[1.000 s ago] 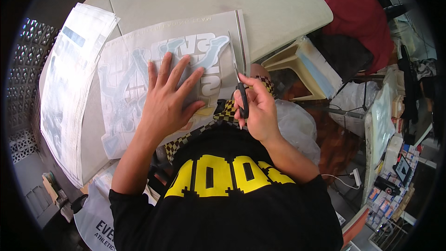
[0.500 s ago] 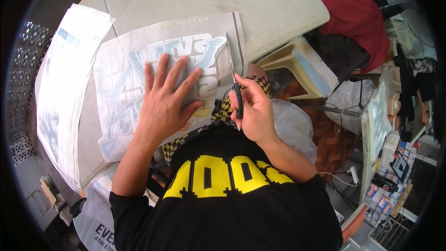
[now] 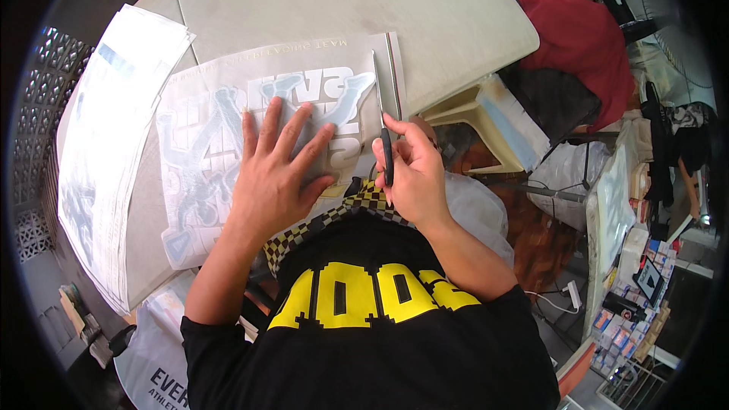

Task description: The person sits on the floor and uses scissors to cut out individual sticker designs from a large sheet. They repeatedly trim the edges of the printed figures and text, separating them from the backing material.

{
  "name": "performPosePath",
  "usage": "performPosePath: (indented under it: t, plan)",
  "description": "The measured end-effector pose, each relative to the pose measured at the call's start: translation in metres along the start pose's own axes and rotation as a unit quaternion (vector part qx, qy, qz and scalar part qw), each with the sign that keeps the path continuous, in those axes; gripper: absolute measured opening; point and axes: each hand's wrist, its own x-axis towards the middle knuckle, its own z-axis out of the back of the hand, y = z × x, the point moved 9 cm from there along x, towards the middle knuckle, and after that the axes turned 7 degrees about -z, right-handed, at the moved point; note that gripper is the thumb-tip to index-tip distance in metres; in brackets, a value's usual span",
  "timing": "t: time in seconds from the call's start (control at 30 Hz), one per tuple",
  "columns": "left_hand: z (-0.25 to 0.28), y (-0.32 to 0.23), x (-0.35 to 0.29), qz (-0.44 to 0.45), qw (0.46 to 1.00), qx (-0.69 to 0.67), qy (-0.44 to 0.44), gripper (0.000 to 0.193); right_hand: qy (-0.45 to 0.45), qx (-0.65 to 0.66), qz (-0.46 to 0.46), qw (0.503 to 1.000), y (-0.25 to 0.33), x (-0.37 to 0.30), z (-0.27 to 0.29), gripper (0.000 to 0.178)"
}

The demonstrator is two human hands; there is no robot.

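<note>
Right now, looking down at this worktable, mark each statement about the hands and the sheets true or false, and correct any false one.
1. The left hand lies flat, fingers spread, on the printed sheet. True.
2. The right hand holds a paintbrush. False: it grips scissors with a dark handle.
3. A stack of sheets lies to the left of the printed sheet. True.
4. The scissors sit at the printed sheet's left edge. False: they are at its right edge.
5. A red cloth lies on the printed sheet. False: it is off the table, to the right.
</note>
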Motion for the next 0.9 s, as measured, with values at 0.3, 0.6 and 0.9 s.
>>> performPosePath:
  t: [0.3,0.6,0.9]
  plan:
    - [-0.002,0.002,-0.002,0.006,1.000,0.003,0.004,0.075,-0.003,-0.016,-0.012,1.000,0.007,0.016,0.001,0.041]
    - [-0.001,0.001,-0.001,0.006,1.000,0.003,0.007,0.074,0.000,-0.029,-0.030,0.999,0.022,0.026,0.000,0.039]
    - [-0.002,0.001,-0.001,0.011,1.000,0.003,0.007,0.074,0.029,0.037,-0.063,0.997,0.013,0.027,0.007,0.039]
